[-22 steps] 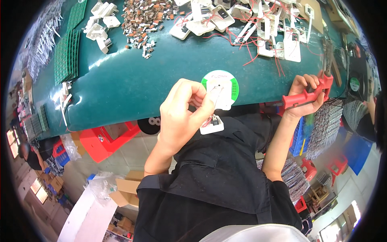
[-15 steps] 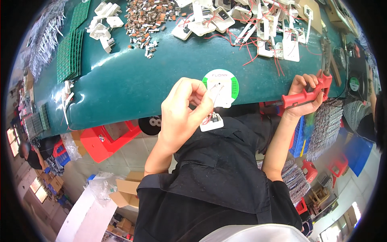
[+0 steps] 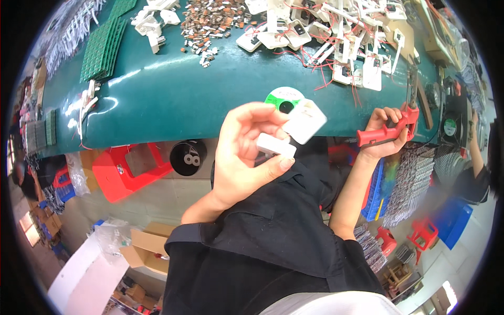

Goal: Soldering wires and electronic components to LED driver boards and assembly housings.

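Note:
Close to the table's front edge, my left hand (image 3: 236, 152) is closed on white plastic casing pieces. A flat square casing part (image 3: 308, 124) stands out past its fingertips, and a smaller white block (image 3: 275, 144) sits between thumb and fingers. Whether wires join the two is hidden. Just behind them lies a round green-and-white spool (image 3: 281, 95), partly covered by the square part. At the right, my right hand (image 3: 379, 144) grips the red handle of a soldering gun (image 3: 383, 135), its metal front pointing away from me over the table.
Across the green table's (image 3: 173, 100) back lie white casings with red wires (image 3: 336, 37), a heap of small brown-and-silver components (image 3: 212, 23) and green circuit boards (image 3: 105, 47). Below the front edge are a red stool (image 3: 118, 173) and a black bin (image 3: 186, 160). Other people are at the sides.
My left hand has turned and opened outward, bringing the square casing part up to the right, over the spool. The soldering gun and right hand have shifted slightly left and down in view.

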Demonstrator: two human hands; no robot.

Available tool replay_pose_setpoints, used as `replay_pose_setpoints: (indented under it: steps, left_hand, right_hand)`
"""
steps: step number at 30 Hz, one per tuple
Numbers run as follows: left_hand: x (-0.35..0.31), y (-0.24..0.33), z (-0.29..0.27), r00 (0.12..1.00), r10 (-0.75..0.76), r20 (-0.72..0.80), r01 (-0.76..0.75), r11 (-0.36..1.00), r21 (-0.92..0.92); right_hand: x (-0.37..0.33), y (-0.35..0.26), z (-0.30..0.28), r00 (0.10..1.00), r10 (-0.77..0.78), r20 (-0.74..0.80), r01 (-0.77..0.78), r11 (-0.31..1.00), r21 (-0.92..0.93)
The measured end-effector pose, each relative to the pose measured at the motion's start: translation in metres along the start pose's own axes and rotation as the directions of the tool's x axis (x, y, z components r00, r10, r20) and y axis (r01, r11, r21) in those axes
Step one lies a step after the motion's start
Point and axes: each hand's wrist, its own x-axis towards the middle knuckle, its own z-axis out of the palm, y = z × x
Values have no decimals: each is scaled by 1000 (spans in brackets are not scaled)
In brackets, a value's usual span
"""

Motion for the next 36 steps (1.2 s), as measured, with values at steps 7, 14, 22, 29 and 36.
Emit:
replay_pose_setpoints:
  steps: [7,14,22,29,36]
  left_hand:
    - [19,72,-38,990,134,-34,-138,960,-243]
    - [28,185,-181,445,810,-382,-429,567,703]
    - [0,206,-414,740,645,-191,516,-361,777]
    - [72,126,-215,727,687,21,1,-32,999]
    - [116,34,-105,927,252,277,-338,244,909]
  right_hand:
    - [-4,14,22,997,-63,50,71,983,-170]
    - [-7,-26,-11,995,44,92,-28,984,-175]
    - [3,-6,-12,993,51,111,-36,990,-134]
    - [-1,1,6,997,-59,46,67,979,-194]
    - [-9,0,6,997,-66,-47,67,997,24]
